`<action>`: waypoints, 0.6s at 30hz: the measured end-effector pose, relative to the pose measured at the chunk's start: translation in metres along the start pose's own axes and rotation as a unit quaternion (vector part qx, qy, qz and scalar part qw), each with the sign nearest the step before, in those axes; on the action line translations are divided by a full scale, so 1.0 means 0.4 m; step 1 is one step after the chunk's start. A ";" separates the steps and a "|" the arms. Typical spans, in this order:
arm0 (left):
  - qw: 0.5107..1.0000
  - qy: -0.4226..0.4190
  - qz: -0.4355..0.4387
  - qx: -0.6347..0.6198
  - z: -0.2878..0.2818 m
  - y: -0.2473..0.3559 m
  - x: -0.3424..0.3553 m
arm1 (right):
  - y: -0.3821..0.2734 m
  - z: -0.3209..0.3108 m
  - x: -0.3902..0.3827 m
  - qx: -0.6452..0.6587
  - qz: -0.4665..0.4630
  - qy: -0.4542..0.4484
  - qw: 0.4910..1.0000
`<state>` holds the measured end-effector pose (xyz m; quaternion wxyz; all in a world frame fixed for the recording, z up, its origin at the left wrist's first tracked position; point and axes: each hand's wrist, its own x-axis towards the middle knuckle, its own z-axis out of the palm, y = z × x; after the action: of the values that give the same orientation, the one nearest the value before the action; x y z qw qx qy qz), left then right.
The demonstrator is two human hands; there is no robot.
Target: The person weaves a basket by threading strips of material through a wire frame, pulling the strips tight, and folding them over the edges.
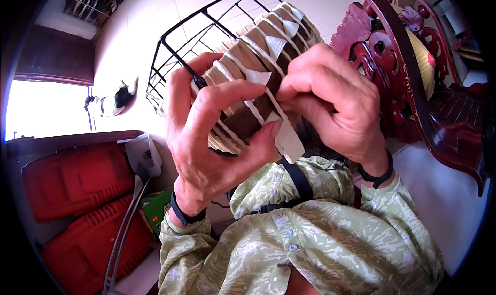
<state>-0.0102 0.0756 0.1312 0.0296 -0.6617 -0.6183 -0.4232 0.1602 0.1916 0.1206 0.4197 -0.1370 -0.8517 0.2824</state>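
Observation:
A half-woven basket with a black wire frame (204,9) is held up in front of me, tilted. White twisted cords (253,110) cross its side over tan and brown flat strips (244,122), and several pale strip ends stick out. My left hand (194,132) grips the frame from the left, some fingers behind a rod. Its index finger and thumb curve apart around the weave. My right hand (338,101) is closed in a pinch at the right of a cord; what lies between its fingertips is hidden. Below the fingers hangs a wide pale strip end (290,142).
A dark red carved wooden chair (439,124) stands on the right, with a yellow cone-shaped thing (421,62) beside it. Red plastic pieces (77,181), a bent grey tube (121,238) and a green box (156,210) are at left. A black-and-white animal (123,96) is on the floor.

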 end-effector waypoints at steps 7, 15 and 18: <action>1.000 0.000 -0.003 0.010 -0.005 0.002 -0.008 | 0.011 -0.022 -0.002 -0.018 -0.014 -0.026 0.999; 0.999 0.002 0.035 0.015 -0.006 -0.003 -0.008 | 0.010 0.001 0.005 0.017 -0.001 -0.001 1.000; 1.000 -0.005 0.003 0.011 -0.007 0.001 -0.011 | 0.006 -0.005 0.004 0.034 0.022 -0.024 0.999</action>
<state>-0.0107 0.0705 0.1306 0.0353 -0.6654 -0.6211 -0.4126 0.1609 0.1950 0.1211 0.3973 -0.1346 -0.8483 0.3231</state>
